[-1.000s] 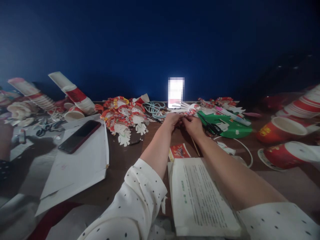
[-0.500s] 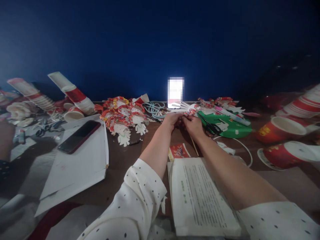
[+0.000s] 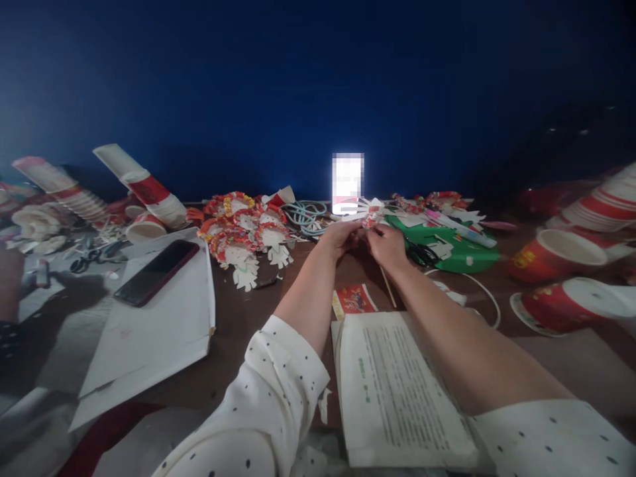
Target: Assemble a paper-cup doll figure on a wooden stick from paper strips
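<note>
Out ahead over the table, my left hand (image 3: 344, 236) is closed on a red-and-white paper craft (image 3: 371, 215) with white strips fanning to the left. Close beside it, my right hand (image 3: 388, 246) is closed too, its fingertips against the craft's lower edge. A thin wooden stick (image 3: 388, 287) slants out from beneath the right hand toward me; its upper end is hidden in the fingers. Below the hands lies a red printed card (image 3: 355, 299). Black-handled scissors (image 3: 422, 253) rest on a green sheet (image 3: 470, 255) just right of the right hand.
A lit screen (image 3: 348, 185) stands behind the hands. Finished-looking paper crafts (image 3: 243, 232) pile up at left, near a phone (image 3: 156, 273) on white sheets. A book (image 3: 402, 391) lies nearest me. Paper cups (image 3: 571, 255) stand at right. Another person's arm (image 3: 10, 285) shows far left.
The paper craft has shifted left and tilted between my hands. My right hand has moved slightly right, and the stick has moved with it. Both hands stay closed.
</note>
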Demonstrator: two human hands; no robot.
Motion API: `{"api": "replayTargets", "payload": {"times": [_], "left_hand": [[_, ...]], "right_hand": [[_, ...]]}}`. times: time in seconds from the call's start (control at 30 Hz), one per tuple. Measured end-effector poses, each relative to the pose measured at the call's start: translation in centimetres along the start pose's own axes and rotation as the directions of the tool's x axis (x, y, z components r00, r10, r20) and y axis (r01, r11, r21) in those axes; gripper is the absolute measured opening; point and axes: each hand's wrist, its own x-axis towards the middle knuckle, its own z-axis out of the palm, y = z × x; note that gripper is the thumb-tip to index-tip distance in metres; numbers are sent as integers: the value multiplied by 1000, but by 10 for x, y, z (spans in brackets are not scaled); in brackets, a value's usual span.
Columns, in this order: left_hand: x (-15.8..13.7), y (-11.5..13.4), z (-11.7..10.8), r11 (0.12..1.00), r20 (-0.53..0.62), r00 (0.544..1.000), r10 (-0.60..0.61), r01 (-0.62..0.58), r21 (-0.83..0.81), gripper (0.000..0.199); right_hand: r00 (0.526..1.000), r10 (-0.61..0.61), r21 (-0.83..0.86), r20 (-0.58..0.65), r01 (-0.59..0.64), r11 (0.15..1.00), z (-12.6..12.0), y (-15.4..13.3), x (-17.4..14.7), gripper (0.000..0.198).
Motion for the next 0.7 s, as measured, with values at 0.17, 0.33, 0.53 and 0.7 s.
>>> {"api": "replayTargets", "payload": {"times": [0.17,0.33,0.53,0.7], "left_hand": [[1,-2,0,999,15,1000,7,-7,41,21],[-8,2,5,991,32,999,-8,4,136,19],[-13,4,9,978,-3,1000,-24,24,209,23],[-6,0,10,973,-56,998,-2,15,230,24]], "right_hand": [[1000,18,-5,8,-18,1000,-1,-1,-1,31],[1000,-17,-29,26,17,999,-3,-3,-1,29],[994,-83,-105,68,89,990,1,4,-2,29],[994,-70,-144,88,83,986,6,7,-3,27]]}}
